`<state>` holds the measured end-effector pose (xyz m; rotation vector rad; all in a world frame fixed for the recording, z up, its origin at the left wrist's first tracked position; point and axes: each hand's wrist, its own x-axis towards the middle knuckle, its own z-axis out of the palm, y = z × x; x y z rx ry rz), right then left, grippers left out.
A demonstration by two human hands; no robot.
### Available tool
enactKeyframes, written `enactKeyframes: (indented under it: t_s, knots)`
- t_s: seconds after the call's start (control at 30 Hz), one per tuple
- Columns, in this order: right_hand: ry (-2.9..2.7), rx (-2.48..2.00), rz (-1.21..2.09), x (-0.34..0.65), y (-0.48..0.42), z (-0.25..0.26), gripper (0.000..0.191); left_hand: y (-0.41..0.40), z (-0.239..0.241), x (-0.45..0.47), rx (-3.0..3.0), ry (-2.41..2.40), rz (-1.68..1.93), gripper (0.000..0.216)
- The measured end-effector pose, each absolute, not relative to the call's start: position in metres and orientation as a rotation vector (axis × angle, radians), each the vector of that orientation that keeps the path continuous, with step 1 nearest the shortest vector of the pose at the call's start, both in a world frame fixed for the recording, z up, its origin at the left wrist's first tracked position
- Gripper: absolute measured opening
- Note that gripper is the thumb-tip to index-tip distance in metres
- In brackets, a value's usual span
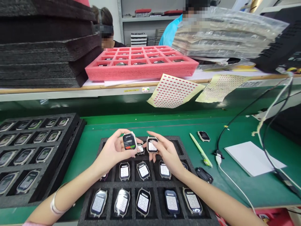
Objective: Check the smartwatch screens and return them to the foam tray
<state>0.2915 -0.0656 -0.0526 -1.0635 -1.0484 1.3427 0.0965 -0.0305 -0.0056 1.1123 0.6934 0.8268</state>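
Observation:
My left hand point(118, 146) grips a smartwatch case point(129, 141) without a strap; its dark screen shows a red and a green patch along the bottom. Beside it, my right hand point(164, 149) holds a second smartwatch case point(152, 145) with a white grid on its lit screen, the thumb at the display. Both are raised over the back row of a black foam tray point(107, 216). Several watch cases with similar lit screens lie in its compartments, such as a watch point(143, 201) in the front row. Another watch point(140, 148) shows partly between my hands.
A second foam tray of watches point(44, 153) lies left. On the green table at right are a green pen point(199, 149), a loose watch point(203, 136), a black object point(204, 174), white paper point(255, 158) and cables point(218, 157). A pink foam tray point(141, 72) stands on the shelf; two people sit behind.

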Motion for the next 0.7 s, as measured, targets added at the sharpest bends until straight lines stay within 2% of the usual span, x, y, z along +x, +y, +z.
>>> enactKeyframes:
  t_s: [0.17,0.43,0.7]
  knots:
    - [-1.078,-1.078,1.318,0.291,-0.066,-0.051,0.046,-0.024,-0.002,0.093,0.969,0.694,0.757,0.053]
    - [-1.041,-0.957,1.433,0.295,-0.064,-0.050,0.049,-0.019,-0.008,0.088,0.792,0.531,0.778,0.046]
    - [-1.173,-0.938,1.352,0.295,-0.064,-0.013,0.048,-0.021,0.015,0.089,0.925,0.549,0.843,0.033]
